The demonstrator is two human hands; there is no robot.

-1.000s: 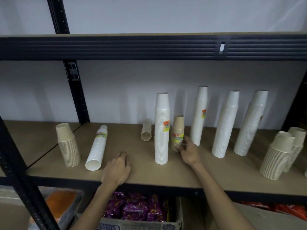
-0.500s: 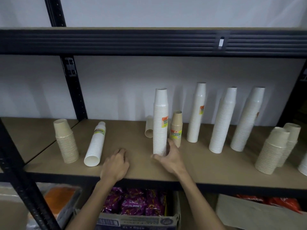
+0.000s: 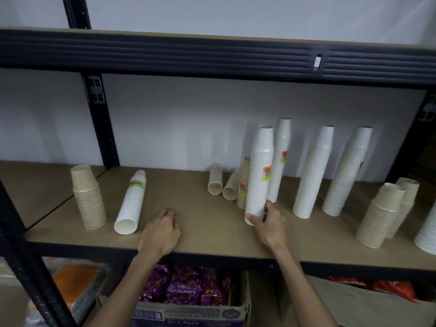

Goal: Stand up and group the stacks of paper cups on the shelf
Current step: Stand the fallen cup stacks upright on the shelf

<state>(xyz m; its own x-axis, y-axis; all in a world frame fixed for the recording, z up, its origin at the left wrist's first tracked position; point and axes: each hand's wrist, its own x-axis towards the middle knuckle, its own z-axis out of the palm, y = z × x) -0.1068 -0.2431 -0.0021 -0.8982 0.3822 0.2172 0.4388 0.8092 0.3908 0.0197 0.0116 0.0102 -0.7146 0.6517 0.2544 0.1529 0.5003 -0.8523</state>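
Below the brown wooden shelf board (image 3: 212,232), a cardboard box of purple packets (image 3: 184,291) is seen. The left hand (image 3: 162,232) is rested on the board, fingers loosely curled, nothing held. The base of a tall white paper-cup stack (image 3: 259,175), slightly tilted, is gripped by the right hand (image 3: 269,223). Just behind is stood a short tan labelled cup stack (image 3: 241,197); farther back, three more upright white stacks (image 3: 313,173).
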